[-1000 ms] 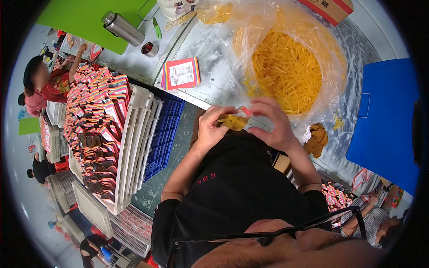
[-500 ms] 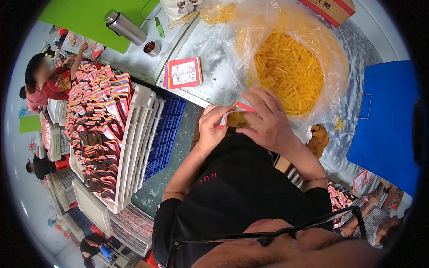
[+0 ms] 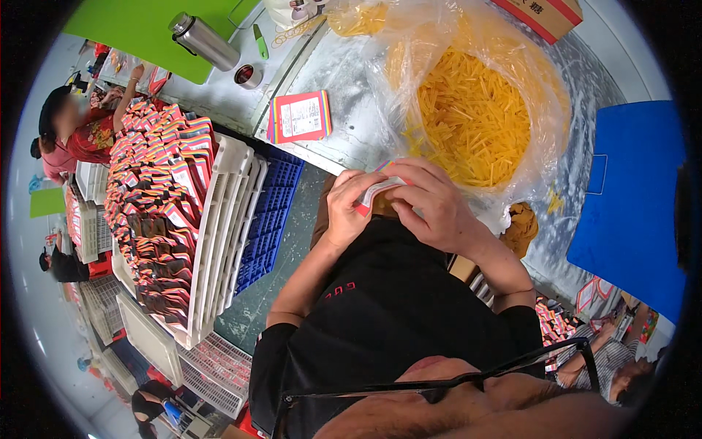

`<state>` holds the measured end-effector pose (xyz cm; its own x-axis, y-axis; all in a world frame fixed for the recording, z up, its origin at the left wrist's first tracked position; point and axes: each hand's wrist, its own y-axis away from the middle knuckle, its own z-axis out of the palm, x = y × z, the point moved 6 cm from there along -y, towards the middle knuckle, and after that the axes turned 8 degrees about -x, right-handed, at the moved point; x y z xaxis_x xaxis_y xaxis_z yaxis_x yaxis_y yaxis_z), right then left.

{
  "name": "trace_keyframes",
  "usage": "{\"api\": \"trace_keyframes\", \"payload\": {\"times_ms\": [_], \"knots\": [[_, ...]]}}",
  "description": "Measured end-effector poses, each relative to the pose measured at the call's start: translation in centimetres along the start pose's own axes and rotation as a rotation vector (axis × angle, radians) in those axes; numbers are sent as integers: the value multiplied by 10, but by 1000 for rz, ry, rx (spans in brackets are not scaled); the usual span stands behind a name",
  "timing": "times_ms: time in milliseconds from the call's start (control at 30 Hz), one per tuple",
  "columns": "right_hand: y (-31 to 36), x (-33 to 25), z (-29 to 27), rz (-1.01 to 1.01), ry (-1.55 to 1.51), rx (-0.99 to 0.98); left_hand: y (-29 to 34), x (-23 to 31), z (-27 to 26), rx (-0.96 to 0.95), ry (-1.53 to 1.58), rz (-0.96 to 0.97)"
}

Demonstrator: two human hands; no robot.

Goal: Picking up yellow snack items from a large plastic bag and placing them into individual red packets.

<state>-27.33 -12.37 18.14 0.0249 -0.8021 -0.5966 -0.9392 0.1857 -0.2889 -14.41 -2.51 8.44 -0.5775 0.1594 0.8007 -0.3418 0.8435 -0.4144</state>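
Now the red-edged packet (image 3: 382, 188) bends in an S-like curve between the two hands, its white printed side turned up. A second ago its yellow inside showed and the right hand (image 3: 436, 208) stood partly apart from it; at this moment no yellow is visible there and that hand has come in over the far end. I take this to mean the packet is being folded or pressed closed, though the fingers hide the seam

As for the grip, the left hand (image 3: 345, 206) is clamped on the packet's left end, thumb and fingers together, while the right hand has its fingers drawn in on the other end; how hard it presses I cannot tell. The packet is thus touching both hands, held up before the black shirt (image 3: 395, 293), just off the bench (image 3: 347, 121) edge

Further out on the bench, a clear plastic bag (image 3: 395, 73) full of yellow strips (image 3: 475, 110) stands beyond the right hand, and a stack of red cards (image 3: 300, 117) lies beyond the left. To the left of the person, filled packets (image 3: 157, 205) crowd the top of the stacked white trays (image 3: 219, 219), with a blue crate (image 3: 263, 230) just beside them
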Motion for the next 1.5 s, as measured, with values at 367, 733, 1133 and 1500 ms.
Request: {"api": "trace_keyframes", "payload": {"times_ms": [367,733,1133,1500], "knots": [[-16,-4,5,-112,62,-79,-3,3,5,-79,29,19],[-12,11,-7,-24,140,-22,-3,-4,5,-32,74,-126],[-7,25,6,44,180,-104,0,-10,13,-58,51,-117],[-8,31,1,80,269,-100,-2,-7,13,-86,68,-122]]}}
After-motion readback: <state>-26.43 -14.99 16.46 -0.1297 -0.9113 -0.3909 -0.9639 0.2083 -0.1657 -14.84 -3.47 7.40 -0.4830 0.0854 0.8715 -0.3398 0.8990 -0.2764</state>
